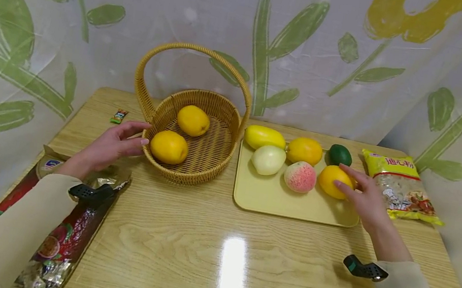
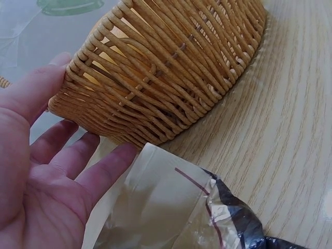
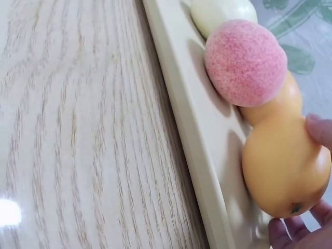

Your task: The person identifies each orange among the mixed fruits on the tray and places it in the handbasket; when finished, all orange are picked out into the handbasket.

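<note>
My right hand [image 1: 362,196] holds an orange [image 1: 334,182] at the right side of a pale yellow tray [image 1: 267,204], thumb and fingers on opposite sides of it. In the right wrist view the orange [image 3: 285,166] shows a small green stem mark. A pink fuzzy peach [image 1: 300,177] is just left of it. Over at the left, my left hand [image 1: 116,144] holds the rim of a wicker basket [image 1: 194,178]. In the left wrist view its thumb lies at the rim and its fingers reach along the basket's outer wall [image 2: 171,88].
Two yellow fruits, one behind [image 1: 193,120] and one in front [image 1: 169,147], lie in the basket. The tray also bears yellow [image 1: 264,138], whitish [image 1: 268,160], orange-yellow [image 1: 304,150] and dark green [image 1: 340,156] fruits. Printed bags flank them: one right [image 1: 399,186], one left [image 1: 80,221].
</note>
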Demonstrator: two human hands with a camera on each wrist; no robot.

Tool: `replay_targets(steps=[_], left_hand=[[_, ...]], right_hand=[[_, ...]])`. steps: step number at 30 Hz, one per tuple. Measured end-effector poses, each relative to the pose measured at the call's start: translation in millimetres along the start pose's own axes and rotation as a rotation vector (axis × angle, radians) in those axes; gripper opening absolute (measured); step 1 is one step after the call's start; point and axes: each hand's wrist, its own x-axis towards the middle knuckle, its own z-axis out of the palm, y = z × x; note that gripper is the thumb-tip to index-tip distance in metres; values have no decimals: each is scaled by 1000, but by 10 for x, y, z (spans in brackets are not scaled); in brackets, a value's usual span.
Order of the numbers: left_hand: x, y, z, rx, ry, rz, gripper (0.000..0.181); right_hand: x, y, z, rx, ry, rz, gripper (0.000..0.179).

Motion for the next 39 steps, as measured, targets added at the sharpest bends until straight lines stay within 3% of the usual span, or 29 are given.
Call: replay_targets(steps=[7, 12, 19, 32, 37, 39], left_hand=[[4, -1, -2, -3, 1, -5, 57], [2, 4, -3, -7, 4, -5, 57], [-4, -11, -13, -1, 0, -8, 57], [6, -28, -35, -2, -9, -17, 58], [15, -38, -45, 16, 6, -29, 57], [19, -33, -46, 19, 11, -29, 56]], right_hand=[[19, 0, 29, 0, -87, -23, 67], [44, 2, 35, -5, -145, -93, 65], [40, -37, 13, -39, -155, -73, 67], [47, -5, 45, -24, -143, -134, 64], [-6, -44, 38, -76, -171, -82, 72], [-19, -65, 39, -101, -164, -97, 71]])
